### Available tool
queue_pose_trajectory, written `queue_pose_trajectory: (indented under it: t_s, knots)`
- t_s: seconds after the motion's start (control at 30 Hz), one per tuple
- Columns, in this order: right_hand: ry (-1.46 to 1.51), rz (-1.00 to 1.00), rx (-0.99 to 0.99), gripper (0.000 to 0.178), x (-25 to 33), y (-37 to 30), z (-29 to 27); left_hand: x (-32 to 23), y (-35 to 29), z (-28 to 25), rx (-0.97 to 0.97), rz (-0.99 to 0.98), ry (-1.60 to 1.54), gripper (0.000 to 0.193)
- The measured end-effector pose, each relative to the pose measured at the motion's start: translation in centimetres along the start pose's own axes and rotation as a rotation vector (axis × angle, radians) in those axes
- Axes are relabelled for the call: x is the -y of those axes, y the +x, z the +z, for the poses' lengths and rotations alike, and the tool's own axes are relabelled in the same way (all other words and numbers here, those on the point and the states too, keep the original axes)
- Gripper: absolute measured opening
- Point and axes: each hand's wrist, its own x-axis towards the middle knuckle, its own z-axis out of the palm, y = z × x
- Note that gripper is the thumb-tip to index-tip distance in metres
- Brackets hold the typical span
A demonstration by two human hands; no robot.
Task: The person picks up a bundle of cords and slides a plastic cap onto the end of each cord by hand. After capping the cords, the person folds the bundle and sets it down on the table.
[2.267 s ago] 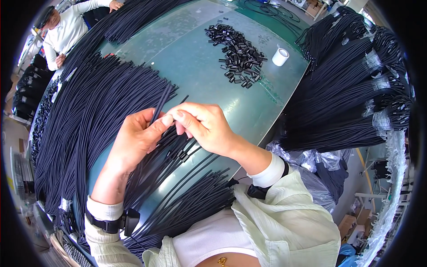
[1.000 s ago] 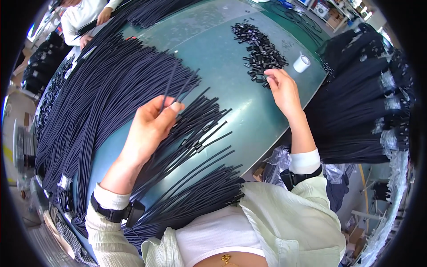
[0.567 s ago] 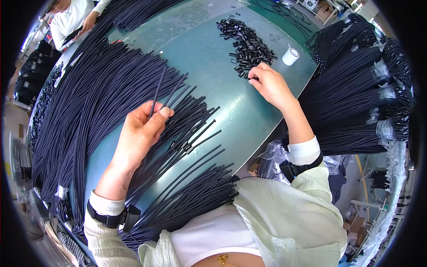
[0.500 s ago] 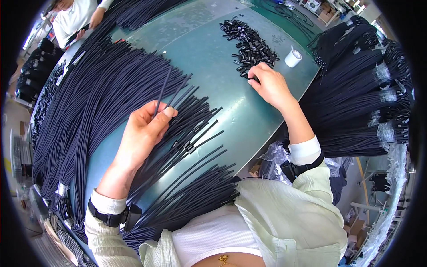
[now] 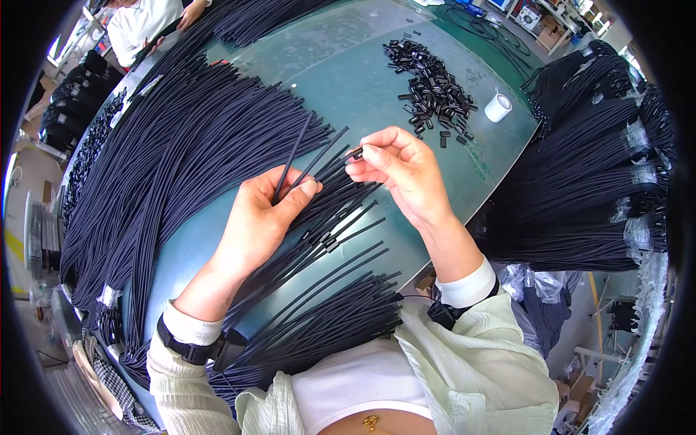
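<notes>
What moved: the right hand point(image 5: 402, 170) has left the pile of black bits point(image 5: 435, 90) and come close to the left hand point(image 5: 264, 217).
Small black bit point(image 5: 357, 154): it is up above the table point(image 5: 341, 61), near the cord tips; I cannot tell if they touch. It is short and dark, too small to see a hole.
Held cords point(image 5: 294, 154): long, thin, dark and bendy-looking; at least two poke up.
Right hand: thumb and finger pinch the bit.
Left hand: thumb and finger squeeze the cords.
Step now: it looks like bringing the bit to the cords.
Next move: I think it needs bit and tip lined up, both hands steady.
Around: a big bunch of cords point(image 5: 181, 145) lies left; a white roll point(image 5: 498, 108) sits by the pile.
</notes>
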Motion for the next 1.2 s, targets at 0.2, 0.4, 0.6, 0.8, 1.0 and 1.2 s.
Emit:
queue_pose_trajectory:
  t_s: [0.2, 0.4, 0.6, 0.8, 1.0, 1.2]
  knots:
    - [-0.053, -0.002, 0.044, 0.011, 0.3, -0.1, 0.2, 0.8, -0.1, 0.0, -0.046, 0.184, 0.114, 0.021]
    - [-0.225, -0.206, 0.173, 0.011, -1.5, -0.8, 1.9, -0.8, -0.7, 0.3, 0.036, 0.009, 0.035, 0.022]
    - [-0.329, -0.032, 0.263, 0.013, -0.2, -1.8, 1.8, -0.5, -0.7, -1.3, 0.171, -0.098, 0.075, 0.025]
    - [-0.898, -0.184, -0.047, 0.014, -1.3, -0.3, -4.5, 2.7, -0.5, -4.3, 0.064, 0.108, 0.375, 0.026]
    - [-1.697, -0.221, -0.470, 0.017, 1.3, 0.8, -11.8, -1.2, -0.3, -2.1, 0.027, 0.005, 0.094, 0.028]
    - [-0.984, -0.125, -0.194, 0.021, 2.1, 0.8, -8.2, -1.7, 0.4, 0.0, 0.105, -0.079, 0.010, 0.025]
